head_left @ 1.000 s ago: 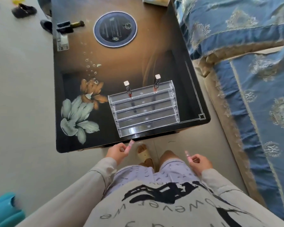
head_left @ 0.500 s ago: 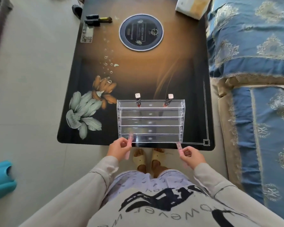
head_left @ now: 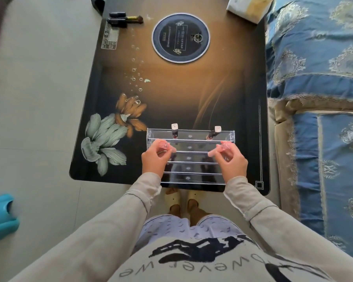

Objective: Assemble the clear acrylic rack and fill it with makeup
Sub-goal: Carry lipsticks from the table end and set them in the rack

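Head view: my left hand (head_left: pixel 154 158) and right hand (head_left: pixel 231 160) each pinch a small pink tube (head_left: pixel 163 145) over the clear acrylic tiered rack (head_left: pixel 190 157) at 6 o'clock, probably to seat both symmetrically.

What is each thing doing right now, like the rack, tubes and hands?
acrylic rack: assembled, standing on the table.
left back tube: upright in the back row.
right back tube: leaning in the back row.
left hand: pinches left pink tube over the rack.
right hand: pinches right pink tube over the rack.
black makeup sticks: lying at the table's far corner.
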A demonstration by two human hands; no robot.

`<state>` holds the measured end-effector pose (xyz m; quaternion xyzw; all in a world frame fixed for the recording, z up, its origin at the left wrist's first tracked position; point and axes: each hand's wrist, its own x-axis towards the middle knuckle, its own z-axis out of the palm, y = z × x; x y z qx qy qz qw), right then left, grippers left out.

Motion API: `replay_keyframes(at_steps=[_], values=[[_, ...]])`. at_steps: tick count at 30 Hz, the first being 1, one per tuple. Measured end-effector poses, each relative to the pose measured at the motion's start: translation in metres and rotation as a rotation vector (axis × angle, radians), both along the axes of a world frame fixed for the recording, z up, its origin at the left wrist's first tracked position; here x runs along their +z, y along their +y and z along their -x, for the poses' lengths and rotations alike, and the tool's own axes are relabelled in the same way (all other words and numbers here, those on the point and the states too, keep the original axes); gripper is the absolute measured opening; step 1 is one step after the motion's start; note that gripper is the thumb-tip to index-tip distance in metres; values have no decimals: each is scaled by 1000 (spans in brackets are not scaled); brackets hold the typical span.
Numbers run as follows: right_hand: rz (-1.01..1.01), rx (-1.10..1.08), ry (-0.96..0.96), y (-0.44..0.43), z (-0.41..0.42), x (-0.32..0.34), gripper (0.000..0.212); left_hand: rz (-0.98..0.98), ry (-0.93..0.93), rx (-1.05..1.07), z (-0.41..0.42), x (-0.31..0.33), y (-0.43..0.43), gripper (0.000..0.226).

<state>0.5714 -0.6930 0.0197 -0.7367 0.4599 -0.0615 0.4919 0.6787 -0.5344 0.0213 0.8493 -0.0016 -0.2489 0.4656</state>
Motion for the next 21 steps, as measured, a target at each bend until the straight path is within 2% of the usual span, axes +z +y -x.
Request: replay_keyframes(at_steps=[9, 21], values=[[-44, -17, 35, -1, -12, -14, 23, -112, -65, -99, 0, -11, -12, 17], [-20, 165, 142, -10, -15, -29, 25, -204, -20, -125, -1, -21, -16, 13]])
